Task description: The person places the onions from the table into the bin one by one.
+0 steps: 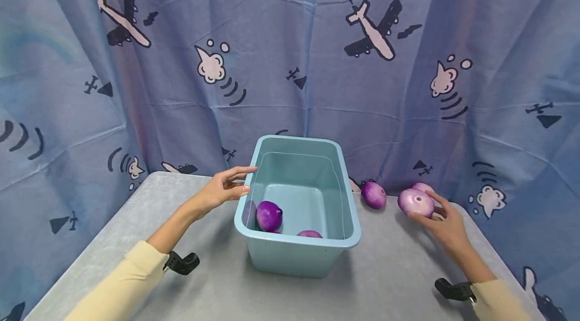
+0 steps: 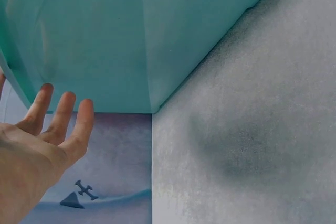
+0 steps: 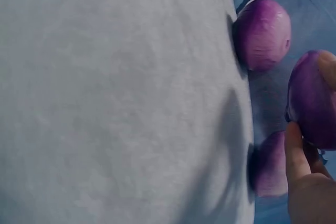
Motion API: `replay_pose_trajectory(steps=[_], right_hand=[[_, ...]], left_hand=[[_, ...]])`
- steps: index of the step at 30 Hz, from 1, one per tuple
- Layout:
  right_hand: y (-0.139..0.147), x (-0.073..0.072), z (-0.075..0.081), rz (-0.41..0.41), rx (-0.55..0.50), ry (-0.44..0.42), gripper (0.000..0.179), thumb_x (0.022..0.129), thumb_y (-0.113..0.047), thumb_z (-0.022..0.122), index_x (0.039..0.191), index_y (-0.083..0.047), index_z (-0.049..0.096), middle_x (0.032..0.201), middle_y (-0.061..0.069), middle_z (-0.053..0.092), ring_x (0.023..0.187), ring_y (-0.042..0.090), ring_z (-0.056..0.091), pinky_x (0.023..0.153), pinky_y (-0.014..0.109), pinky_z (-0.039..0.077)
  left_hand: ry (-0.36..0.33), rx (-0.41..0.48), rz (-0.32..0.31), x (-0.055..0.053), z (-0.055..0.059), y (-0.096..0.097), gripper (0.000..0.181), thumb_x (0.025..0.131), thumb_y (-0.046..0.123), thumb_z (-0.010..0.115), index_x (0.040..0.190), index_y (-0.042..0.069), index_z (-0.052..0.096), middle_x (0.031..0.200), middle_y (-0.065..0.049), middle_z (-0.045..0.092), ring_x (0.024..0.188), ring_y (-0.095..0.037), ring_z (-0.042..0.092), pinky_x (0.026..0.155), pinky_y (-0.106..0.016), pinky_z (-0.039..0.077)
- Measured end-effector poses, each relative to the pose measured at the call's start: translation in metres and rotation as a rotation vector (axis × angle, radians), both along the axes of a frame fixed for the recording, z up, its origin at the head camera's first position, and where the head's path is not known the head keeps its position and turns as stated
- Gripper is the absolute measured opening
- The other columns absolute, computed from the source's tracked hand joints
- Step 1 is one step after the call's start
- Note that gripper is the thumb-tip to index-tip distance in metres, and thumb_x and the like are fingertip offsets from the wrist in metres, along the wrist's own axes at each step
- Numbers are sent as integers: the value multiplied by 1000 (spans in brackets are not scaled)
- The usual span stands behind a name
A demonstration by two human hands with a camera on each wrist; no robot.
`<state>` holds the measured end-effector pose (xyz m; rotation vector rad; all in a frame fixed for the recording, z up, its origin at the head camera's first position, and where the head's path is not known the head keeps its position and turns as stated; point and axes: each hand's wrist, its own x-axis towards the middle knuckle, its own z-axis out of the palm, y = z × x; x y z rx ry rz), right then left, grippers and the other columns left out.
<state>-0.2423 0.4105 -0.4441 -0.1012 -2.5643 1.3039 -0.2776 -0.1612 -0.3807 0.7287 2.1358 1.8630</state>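
My right hand (image 1: pixel 446 228) grips a red onion (image 1: pixel 416 204) between thumb and fingers, over the right back of the table. In the right wrist view this onion (image 3: pixel 311 100) appears raised in front of two others. One onion (image 1: pixel 422 187) is partly hidden behind the held one, and another onion (image 1: pixel 373 195) lies to its left. A light blue plastic bin (image 1: pixel 296 255) stands mid-table, with a dark purple onion (image 1: pixel 269 216) and the top of a paler onion (image 1: pixel 310 234) showing inside. At the bin's left rim, my left hand (image 1: pixel 222 190) rests with loosely extended fingers.
The grey table (image 1: pixel 208 281) meets a blue curtain (image 1: pixel 290 59) printed with airplanes along its back edge. The loose onions lie close to that edge. The bin's raised walls stand between the two hands.
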Motion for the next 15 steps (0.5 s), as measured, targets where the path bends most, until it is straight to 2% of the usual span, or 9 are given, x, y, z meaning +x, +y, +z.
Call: replay_pose_trajectory(steps=[3,8,15], right_hand=[[1,4,9,37,-18,12,87,92,-30,79,159,-5,30,149,30,35,120,42,45,71,8,46],[-1,9,25,68,-39,18,83,93,-31,77,160,-14,32,150,27,34,117,36,46,75,11,49],[-11,12,44,92,-69,-4,82,94,-33,77,161,-23,30,152,29,33,127,49,43,75,11,48]], left_hand=[[3,9,6,0,-1,-1,59,97,17,71,151,8,49,149,-20,47,127,-39,54,96,-45,52],[-12,10,-1,0,0,0,60,97,18,71,152,9,48,149,-20,46,128,-41,53,96,-45,52],[-25,13,0,0,0,-1,61,97,18,71,152,9,47,150,-22,45,126,-38,55,96,-45,52]])
